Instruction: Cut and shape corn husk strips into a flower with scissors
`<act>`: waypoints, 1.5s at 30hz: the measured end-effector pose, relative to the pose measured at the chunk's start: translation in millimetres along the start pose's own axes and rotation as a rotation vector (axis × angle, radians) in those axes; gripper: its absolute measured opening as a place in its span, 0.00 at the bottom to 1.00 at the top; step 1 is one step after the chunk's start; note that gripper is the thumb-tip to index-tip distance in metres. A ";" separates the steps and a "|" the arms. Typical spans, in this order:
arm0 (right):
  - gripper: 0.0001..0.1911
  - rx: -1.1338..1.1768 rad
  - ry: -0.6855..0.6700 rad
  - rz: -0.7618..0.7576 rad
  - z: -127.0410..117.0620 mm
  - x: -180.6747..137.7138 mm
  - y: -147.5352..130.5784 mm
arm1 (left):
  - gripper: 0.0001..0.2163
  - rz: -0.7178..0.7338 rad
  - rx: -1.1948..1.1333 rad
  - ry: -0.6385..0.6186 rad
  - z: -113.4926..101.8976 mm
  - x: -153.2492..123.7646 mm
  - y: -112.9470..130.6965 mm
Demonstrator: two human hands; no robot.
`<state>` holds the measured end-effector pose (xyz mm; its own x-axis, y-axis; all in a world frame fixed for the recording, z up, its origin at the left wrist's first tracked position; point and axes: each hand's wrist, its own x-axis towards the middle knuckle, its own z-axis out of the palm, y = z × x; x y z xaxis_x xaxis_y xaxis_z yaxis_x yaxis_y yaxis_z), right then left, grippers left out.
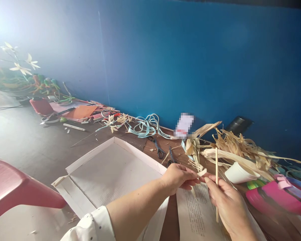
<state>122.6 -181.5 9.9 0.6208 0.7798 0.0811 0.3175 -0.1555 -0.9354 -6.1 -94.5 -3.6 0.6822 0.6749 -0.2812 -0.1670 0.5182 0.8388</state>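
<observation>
Between the fingertips of both hands is a small pale strip of corn husk (202,172). My left hand (178,178) pinches it from the left, fingers closed. My right hand (225,199) meets it from the right, thumb and fingers closed, and also grips a thin wooden stick (216,160) that stands nearly upright. Another bit of husk hangs just below the fingertips. Under the hands lies a printed sheet of paper (194,214). Beyond the left hand, scissors (160,152) and a second pair of scissors (171,156) rest on the brown surface.
A shallow white box lid (90,147) lies left of the paper. Dried corn husks (237,142) pile up against the blue wall, with a white cup (240,173) and a pink bag (271,197) closer. Pale blue cord (150,124) lies behind; a pink stool (12,184) stands left.
</observation>
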 end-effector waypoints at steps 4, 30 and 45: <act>0.33 0.050 -0.115 0.118 -4.8 -0.8 2.9 | 0.12 -0.026 -0.017 0.070 0.3 1.5 1.2; 0.26 -0.335 -0.094 -0.139 -0.7 -6.5 22.4 | 0.06 0.137 0.205 0.097 4.9 1.6 -1.2; 0.39 0.326 -0.002 0.095 -10.4 -5.6 -2.2 | 0.07 0.079 0.253 0.144 6.0 -5.1 11.7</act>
<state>125.9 -191.9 15.1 0.6352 0.7722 -0.0122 0.0124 -0.0260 -0.9996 -7.3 -95.0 10.4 0.5633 0.7848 -0.2586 -0.0201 0.3259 0.9452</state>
